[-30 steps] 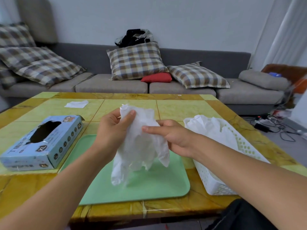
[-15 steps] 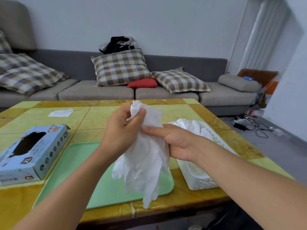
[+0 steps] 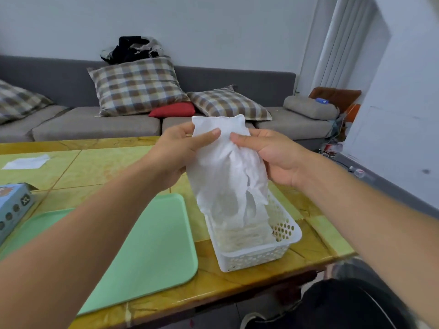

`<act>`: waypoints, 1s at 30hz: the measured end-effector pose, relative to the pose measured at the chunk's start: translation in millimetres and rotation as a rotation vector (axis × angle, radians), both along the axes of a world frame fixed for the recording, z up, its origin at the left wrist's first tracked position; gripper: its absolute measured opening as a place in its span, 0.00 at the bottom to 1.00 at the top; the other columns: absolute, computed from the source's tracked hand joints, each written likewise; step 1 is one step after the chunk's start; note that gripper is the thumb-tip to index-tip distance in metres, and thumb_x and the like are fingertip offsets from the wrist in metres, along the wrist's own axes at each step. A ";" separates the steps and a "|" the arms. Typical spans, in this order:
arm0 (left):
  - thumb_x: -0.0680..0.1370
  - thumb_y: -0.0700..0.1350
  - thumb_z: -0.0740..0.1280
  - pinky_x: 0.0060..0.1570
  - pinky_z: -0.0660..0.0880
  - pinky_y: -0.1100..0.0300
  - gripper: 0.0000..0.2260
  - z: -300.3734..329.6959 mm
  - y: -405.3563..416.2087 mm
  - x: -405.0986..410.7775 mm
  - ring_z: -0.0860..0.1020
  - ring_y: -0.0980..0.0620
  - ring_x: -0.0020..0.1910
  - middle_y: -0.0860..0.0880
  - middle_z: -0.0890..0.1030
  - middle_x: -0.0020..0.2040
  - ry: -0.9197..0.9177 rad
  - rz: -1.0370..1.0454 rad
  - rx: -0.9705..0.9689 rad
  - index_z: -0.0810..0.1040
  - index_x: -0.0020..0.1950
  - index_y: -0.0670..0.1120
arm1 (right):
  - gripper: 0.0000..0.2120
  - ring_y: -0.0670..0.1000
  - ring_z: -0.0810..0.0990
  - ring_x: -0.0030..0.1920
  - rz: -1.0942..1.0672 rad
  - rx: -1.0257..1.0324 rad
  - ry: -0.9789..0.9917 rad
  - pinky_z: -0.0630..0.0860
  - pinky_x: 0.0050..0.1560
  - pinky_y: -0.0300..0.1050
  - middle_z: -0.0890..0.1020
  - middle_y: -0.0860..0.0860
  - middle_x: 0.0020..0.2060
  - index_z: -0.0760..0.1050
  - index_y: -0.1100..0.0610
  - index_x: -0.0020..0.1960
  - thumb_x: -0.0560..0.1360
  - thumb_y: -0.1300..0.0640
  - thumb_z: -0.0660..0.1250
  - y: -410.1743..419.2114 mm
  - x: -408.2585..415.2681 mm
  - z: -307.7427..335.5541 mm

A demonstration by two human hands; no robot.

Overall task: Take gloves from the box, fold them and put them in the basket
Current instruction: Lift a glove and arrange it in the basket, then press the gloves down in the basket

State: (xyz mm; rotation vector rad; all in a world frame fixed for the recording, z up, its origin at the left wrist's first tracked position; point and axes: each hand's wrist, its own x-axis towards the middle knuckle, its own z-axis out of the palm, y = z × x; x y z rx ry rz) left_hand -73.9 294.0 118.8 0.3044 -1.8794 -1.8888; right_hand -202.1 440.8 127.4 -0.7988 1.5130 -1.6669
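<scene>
Though pinched — glove (image 3: pixel 225 167) above basket (image 3: pixel 288 236).

A domestic living room. A long grey sofa (image 3: pixel 99 122) runs along the far wall, bearing plaid cushions (image 3: pixel 137 85), a small red cushion (image 3: pixel 173 110) and a heap of dark clothing (image 3: pixel 133 49) on its backrest; near it stands a low table (image 3: pixel 99 167) with a glossy yellow-green tiled top. At the far right, a pale curtain (image 3: pixel 337 41) hangs beside the wall, and cables and small clutter (image 3: pixel 332 146) lie on the grey floor, consistent with an ordinary lived-in home.
</scene>
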 end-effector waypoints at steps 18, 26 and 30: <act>0.77 0.43 0.73 0.49 0.82 0.58 0.08 44.2 -31.7 -74.7 0.85 0.51 0.49 0.48 0.87 0.50 0.161 0.009 -0.255 0.85 0.55 0.44 | 0.13 0.59 0.84 0.57 -0.151 -0.215 0.444 0.82 0.57 0.51 0.85 0.58 0.55 0.81 0.61 0.59 0.75 0.62 0.73 -24.7 -91.0 29.3; 0.72 0.40 0.78 0.47 0.80 0.55 0.06 -93.2 -32.8 -67.3 0.81 0.59 0.41 0.52 0.87 0.43 -0.045 -0.128 -0.616 0.87 0.44 0.51 | 0.08 0.44 0.85 0.50 -0.035 0.121 0.738 0.81 0.53 0.42 0.88 0.50 0.48 0.86 0.62 0.51 0.72 0.65 0.77 7.3 -100.4 -108.9; 0.70 0.47 0.80 0.42 0.76 0.63 0.04 -116.2 -17.2 -55.5 0.80 0.60 0.38 0.59 0.85 0.39 -0.066 -0.086 -0.848 0.87 0.43 0.51 | 0.08 0.45 0.85 0.53 0.046 0.216 0.811 0.80 0.60 0.45 0.88 0.45 0.47 0.87 0.56 0.49 0.72 0.64 0.78 23.0 -90.6 -113.2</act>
